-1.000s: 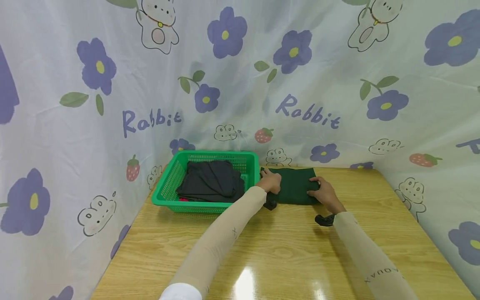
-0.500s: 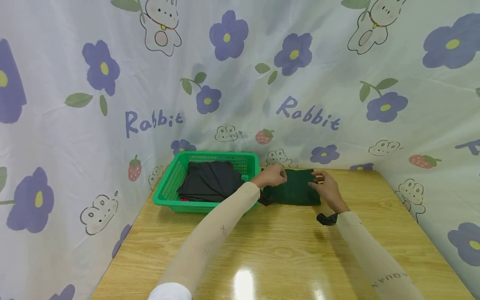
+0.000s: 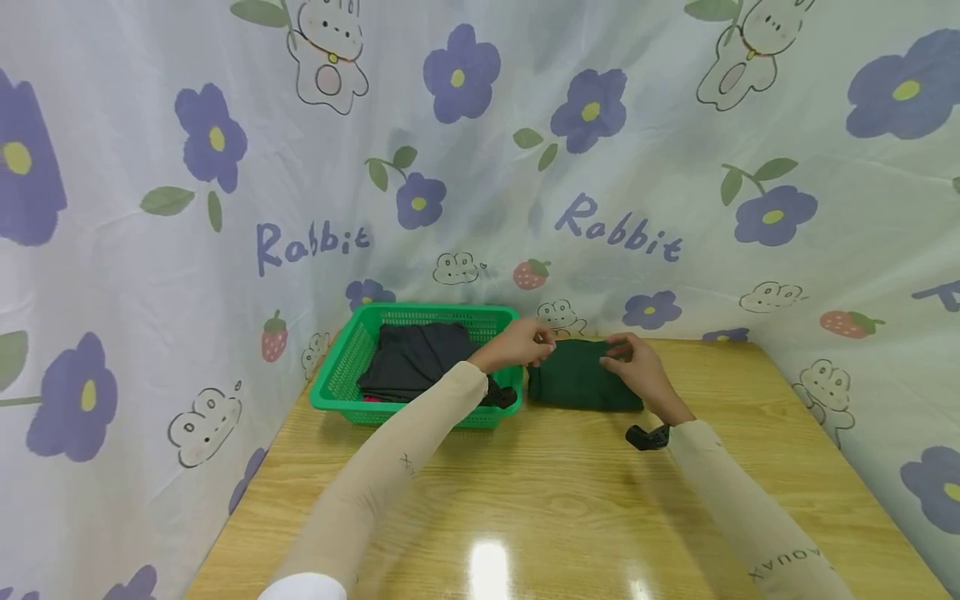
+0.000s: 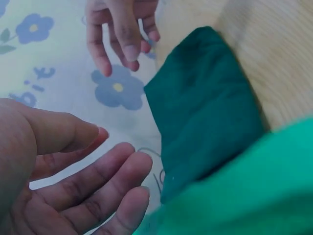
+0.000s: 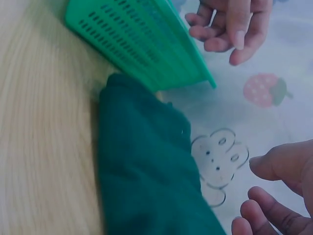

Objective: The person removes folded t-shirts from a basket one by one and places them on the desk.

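A folded dark green cloth (image 3: 577, 382) lies flat on the table, right beside the green plastic basket (image 3: 341, 367). My left hand (image 3: 516, 344) is over the basket's right rim, fingers loosely bent with nothing between them. Above the cloth's right part hovers my right hand (image 3: 641, 371), thumb and fingers apart and holding nothing. In the left wrist view, a gap shows between the left hand (image 4: 83, 176) and the cloth (image 4: 205, 107). The right wrist view has the cloth's folded edge next to the basket wall (image 5: 132, 44).
Black folded clothes (image 3: 412, 360) lie in the basket, with a bit of red (image 3: 372, 399) beneath them. A patterned curtain (image 3: 480, 167) hangs close behind the table (image 3: 570, 500). Each wrist carries a black camera, such as the right one (image 3: 647, 437).
Both hands have let go of the green cloth and lifted off it. The left hand has moved left toward the basket; the cloth stays on the table.
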A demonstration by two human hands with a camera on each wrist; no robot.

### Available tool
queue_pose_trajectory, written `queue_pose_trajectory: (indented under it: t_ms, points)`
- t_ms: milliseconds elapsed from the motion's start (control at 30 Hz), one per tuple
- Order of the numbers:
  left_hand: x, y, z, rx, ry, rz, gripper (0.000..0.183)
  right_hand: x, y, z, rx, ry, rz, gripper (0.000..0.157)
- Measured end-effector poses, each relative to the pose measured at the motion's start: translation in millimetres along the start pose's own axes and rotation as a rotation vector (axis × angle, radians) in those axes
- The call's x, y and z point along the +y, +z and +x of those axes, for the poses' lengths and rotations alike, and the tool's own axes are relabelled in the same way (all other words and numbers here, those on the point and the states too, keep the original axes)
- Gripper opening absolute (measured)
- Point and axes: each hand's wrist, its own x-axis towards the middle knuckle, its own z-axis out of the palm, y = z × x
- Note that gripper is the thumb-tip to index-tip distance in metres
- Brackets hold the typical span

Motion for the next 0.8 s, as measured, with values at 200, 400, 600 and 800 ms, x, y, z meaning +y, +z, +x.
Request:
queue_pose_trajectory:
  t_ms: [200, 400, 600, 800]
  points:
    - [-6.0, -12.9, -10.3, 0.044, -0.022, 0.016, 0.019, -17.8, 10.5, 3.4, -0.024, -0.008, 0.011, 0.044]
    - [-7.9, -24.5, -21.5, 0.025, -0.014, 0.066, 0.019, -33.9, 20.4, 5.1, -0.064, -0.031, 0.023, 0.042]
    - [-13.1, -32.2, -30.2, 0.0, 0.016, 0.097, 0.02, -46.6, 28.9, 6.6, -0.105, -0.048, 0.03, 0.043]
    - [-17.7, -35.4, -41.8, -0.024, 0.02, 0.13, 0.021, -49.2, 39.1, 6.1, -0.123, -0.075, 0.019, 0.042]
